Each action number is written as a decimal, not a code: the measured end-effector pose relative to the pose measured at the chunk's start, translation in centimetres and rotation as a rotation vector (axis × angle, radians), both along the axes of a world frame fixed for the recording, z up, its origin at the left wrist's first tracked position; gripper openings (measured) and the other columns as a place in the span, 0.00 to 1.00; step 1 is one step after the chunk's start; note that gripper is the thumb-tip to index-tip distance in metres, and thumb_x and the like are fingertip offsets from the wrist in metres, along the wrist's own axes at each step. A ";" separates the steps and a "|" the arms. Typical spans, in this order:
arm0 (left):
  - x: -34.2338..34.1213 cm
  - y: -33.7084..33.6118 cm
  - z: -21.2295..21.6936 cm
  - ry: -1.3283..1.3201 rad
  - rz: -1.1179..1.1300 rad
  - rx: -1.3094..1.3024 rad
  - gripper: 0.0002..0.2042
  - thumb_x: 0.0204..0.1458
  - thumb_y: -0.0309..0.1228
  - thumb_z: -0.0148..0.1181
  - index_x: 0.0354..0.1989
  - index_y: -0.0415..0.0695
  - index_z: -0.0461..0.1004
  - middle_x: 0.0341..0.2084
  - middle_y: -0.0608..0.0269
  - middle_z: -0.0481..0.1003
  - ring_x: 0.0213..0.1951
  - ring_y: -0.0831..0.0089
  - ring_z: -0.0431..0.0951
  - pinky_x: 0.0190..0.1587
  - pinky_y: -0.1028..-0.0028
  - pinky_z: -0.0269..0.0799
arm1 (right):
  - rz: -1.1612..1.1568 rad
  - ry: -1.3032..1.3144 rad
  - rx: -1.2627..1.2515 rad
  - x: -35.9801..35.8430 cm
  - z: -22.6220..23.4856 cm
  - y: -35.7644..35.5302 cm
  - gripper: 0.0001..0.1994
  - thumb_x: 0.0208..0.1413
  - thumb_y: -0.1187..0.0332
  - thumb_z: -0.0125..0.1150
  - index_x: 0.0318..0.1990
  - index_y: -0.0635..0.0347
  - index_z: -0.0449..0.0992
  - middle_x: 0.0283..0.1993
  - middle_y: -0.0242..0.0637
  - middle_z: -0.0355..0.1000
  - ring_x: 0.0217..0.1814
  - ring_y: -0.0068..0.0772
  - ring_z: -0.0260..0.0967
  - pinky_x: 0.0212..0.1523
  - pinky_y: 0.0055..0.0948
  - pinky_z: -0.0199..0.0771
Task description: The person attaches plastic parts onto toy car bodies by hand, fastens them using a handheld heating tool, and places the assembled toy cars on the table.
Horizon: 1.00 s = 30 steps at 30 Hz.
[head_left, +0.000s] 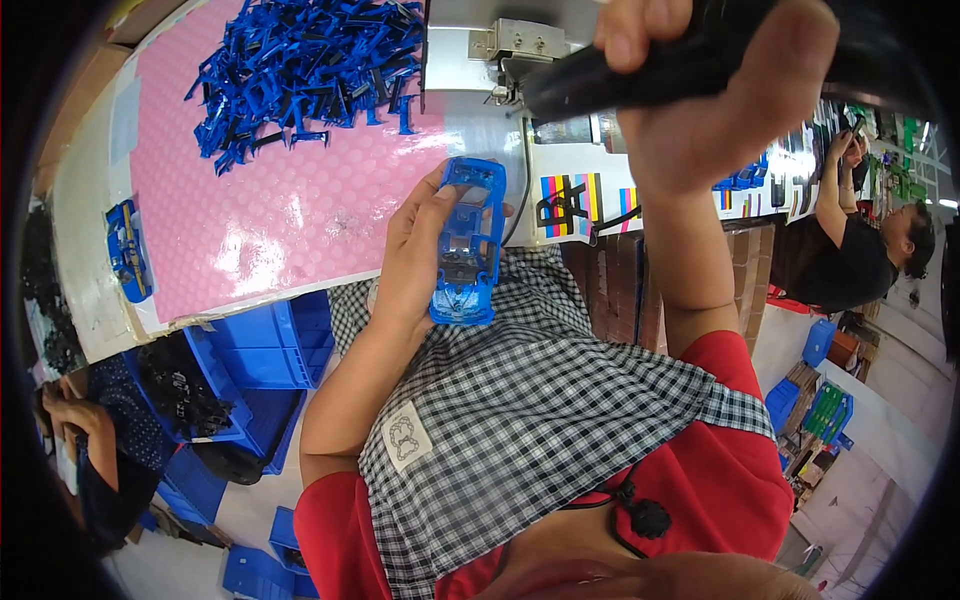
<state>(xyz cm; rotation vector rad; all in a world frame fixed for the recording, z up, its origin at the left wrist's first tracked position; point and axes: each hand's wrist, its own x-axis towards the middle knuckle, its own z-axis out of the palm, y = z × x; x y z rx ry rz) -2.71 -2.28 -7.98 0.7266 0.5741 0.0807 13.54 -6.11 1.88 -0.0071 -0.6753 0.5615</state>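
Observation:
My left hand (412, 232) is closed round a translucent blue toy car shell (466, 250), held upright over the front edge of the table, against my checked apron. The shell's hollow inside and windows show. High on the right and close to the camera, my right hand (690, 140) is wrapped round a black cylindrical tool (590, 88) with a tapered end pointing left. The tool's far end runs out of view, so its exact kind is unclear. At the back left, a heap of small blue and black plastic parts (300, 75) lies on a pink bubble-wrap sheet (270, 220).
A blue-and-yellow toy car part (127, 250) lies at the table's left edge. A metal fixture (528, 40) stands at the back. Blue crates (255, 345) sit below left, and cartons (610, 285) below right. Other people work at both sides.

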 end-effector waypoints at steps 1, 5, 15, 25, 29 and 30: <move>-0.1 0.1 -0.2 -0.008 -0.004 -0.014 0.18 0.61 0.34 0.41 0.55 0.38 0.63 0.39 0.50 0.75 0.36 0.70 0.79 0.32 0.73 0.79 | -0.268 -0.044 -0.339 -2.6 -0.1 -1.1 0.25 0.54 0.45 0.57 0.38 0.59 0.61 0.21 0.37 0.62 0.18 0.27 0.59 0.21 0.25 0.65; -0.2 0.1 0.3 -0.023 -0.039 -0.029 0.18 0.61 0.35 0.41 0.56 0.37 0.63 0.38 0.50 0.76 0.35 0.70 0.79 0.32 0.73 0.79 | -0.016 -0.114 -0.985 -0.5 4.1 -4.6 0.22 0.53 0.53 0.60 0.43 0.61 0.64 0.29 0.46 0.67 0.29 0.38 0.67 0.31 0.33 0.72; -0.1 -0.4 0.7 0.007 -0.004 0.008 0.20 0.62 0.36 0.39 0.57 0.38 0.61 0.38 0.48 0.75 0.34 0.70 0.78 0.32 0.73 0.78 | -0.681 -1.345 -0.264 1.0 -4.8 -2.3 0.24 0.36 0.69 0.77 0.40 0.59 0.69 0.34 0.41 0.72 0.38 0.32 0.71 0.44 0.25 0.71; -0.1 -0.4 0.8 0.041 -0.018 0.014 0.20 0.62 0.37 0.38 0.57 0.38 0.62 0.38 0.48 0.75 0.35 0.70 0.78 0.32 0.74 0.78 | -0.789 -0.568 -0.631 -2.5 -3.6 -1.5 0.15 0.36 0.71 0.75 0.25 0.63 0.71 0.20 0.29 0.68 0.20 0.16 0.65 0.21 0.14 0.64; 0.1 -0.6 1.2 0.072 0.006 0.024 0.20 0.62 0.37 0.38 0.57 0.38 0.62 0.37 0.48 0.75 0.35 0.70 0.78 0.32 0.74 0.78 | -0.788 -0.614 -0.629 -2.3 -3.8 -1.4 0.14 0.36 0.71 0.75 0.24 0.64 0.71 0.19 0.29 0.68 0.19 0.16 0.65 0.20 0.15 0.64; 0.1 -0.6 1.3 0.063 0.002 0.011 0.20 0.62 0.37 0.38 0.57 0.37 0.62 0.37 0.49 0.75 0.35 0.70 0.78 0.32 0.74 0.78 | -0.789 -0.612 -0.630 -2.3 -3.9 -1.4 0.14 0.36 0.71 0.75 0.24 0.64 0.71 0.19 0.29 0.68 0.19 0.16 0.65 0.20 0.15 0.64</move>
